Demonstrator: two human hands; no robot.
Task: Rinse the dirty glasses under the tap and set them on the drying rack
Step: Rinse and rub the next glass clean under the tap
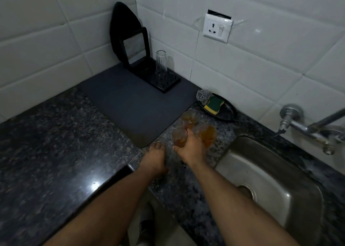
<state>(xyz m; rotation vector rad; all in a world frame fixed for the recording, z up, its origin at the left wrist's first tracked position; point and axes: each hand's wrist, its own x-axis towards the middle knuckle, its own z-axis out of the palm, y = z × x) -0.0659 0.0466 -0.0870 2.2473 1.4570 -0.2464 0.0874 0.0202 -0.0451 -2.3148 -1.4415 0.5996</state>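
Grasping one amber-stained glass (pixel 179 137) among three beside the sink (pixel 291 195), right hand (pixel 192 148); left hand (pixel 155 157) rests flat, loose on speckled granite counter (pixel 56 143), white tiles behind.

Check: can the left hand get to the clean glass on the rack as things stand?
Probably yes. The left hand rests empty on the counter, and the grey drying mat between it and the upturned glass on the black rack is bare. It would be a long forward stretch, though.
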